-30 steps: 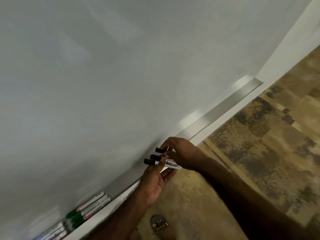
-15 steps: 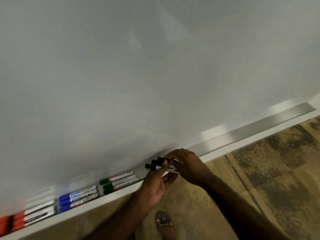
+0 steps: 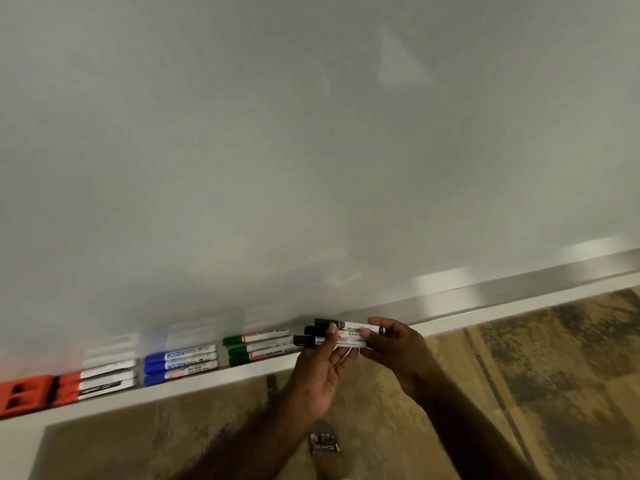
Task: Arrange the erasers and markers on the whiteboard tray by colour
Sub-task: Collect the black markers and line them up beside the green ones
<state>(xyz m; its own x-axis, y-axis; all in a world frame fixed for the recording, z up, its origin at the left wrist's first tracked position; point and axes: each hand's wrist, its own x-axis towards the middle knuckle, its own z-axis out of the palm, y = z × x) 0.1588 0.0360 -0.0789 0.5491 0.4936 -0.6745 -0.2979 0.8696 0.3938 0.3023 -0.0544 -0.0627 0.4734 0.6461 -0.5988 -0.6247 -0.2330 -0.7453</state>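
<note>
Black-capped markers point(image 3: 332, 334), three slim white cylinders with printed labels, lie side by side in both hands at lower centre of the frame, just above the tray point(image 3: 485, 299). The left hand point(image 3: 318, 372) cups them from below, thumb pressed on top; the right hand point(image 3: 398, 344) pinches their other ends. Along the smooth metal tray to the left lie green markers point(image 3: 258, 346), blue markers point(image 3: 180, 364), red markers point(image 3: 100, 379) and a blocky red eraser point(image 3: 24, 393). The glossy whiteboard point(image 3: 311, 150) fills the upper frame.

One head-worn view looks forward and down, close to the whiteboard point(image 3: 311, 133), its tray point(image 3: 519, 292) and the floor point(image 3: 554, 375) below.
</note>
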